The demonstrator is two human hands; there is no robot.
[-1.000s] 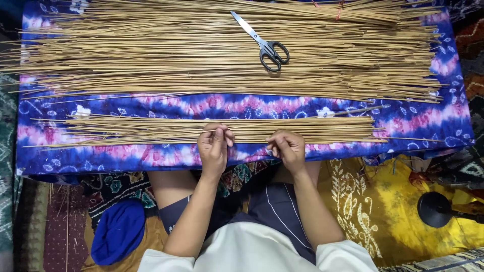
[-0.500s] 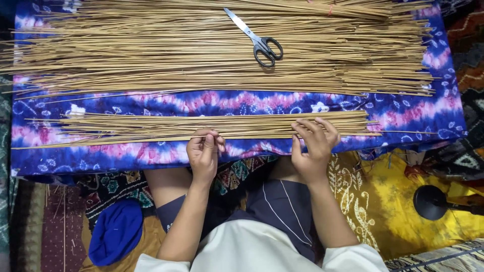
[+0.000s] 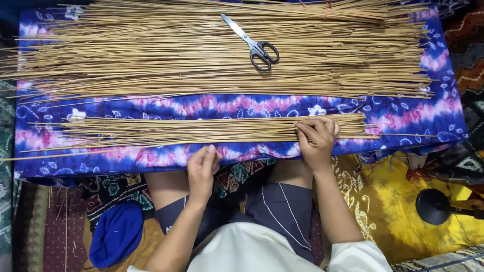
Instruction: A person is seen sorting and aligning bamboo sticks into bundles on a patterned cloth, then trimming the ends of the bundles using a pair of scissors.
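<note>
Your right hand lies fingers-down on the small bundle of thin sticks along the near edge of the blue-and-pink cloth, pinning it so the sticks stay aligned. Your left hand hovers just off that edge, fingers loosely curled, holding nothing. The big pile of sticks covers the far edge, scissors resting on top.

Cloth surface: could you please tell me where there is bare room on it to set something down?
A bare strip of blue and pink cloth runs between the big stick pile and the small bundle. The right end of the cloth is also bare. The far side is crowded with sticks and scissors. The right hand covers the bundle's right part; the left hand rests at the near edge.
</note>
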